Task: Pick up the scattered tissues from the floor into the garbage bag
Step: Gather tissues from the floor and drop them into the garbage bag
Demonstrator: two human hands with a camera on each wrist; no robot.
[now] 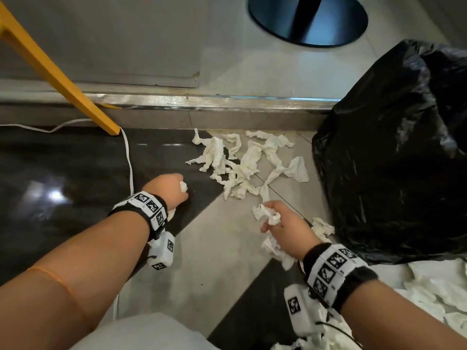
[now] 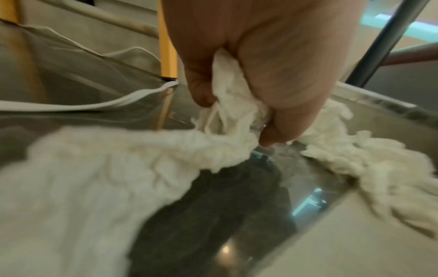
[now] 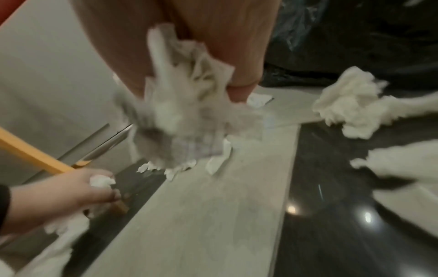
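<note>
Several crumpled white tissues (image 1: 247, 162) lie heaped on the floor by a step, left of the black garbage bag (image 1: 394, 152). My left hand (image 1: 174, 190) is fisted round a wad of tissue (image 2: 227, 105) that trails down beneath it, low over the dark tile. My right hand (image 1: 278, 221) grips another bunch of tissue (image 1: 266, 213), seen blurred in the right wrist view (image 3: 184, 120), just left of the bag. More tissues lie under the right wrist (image 1: 322, 227) and at the lower right (image 1: 434, 294).
A yellow leg (image 1: 58, 74) slants down to the floor at the left, with a white cable (image 1: 127, 152) running past its foot. A metal-edged step (image 1: 202, 102) crosses behind the tissues. A dark round base with a pole (image 1: 307, 20) stands beyond it.
</note>
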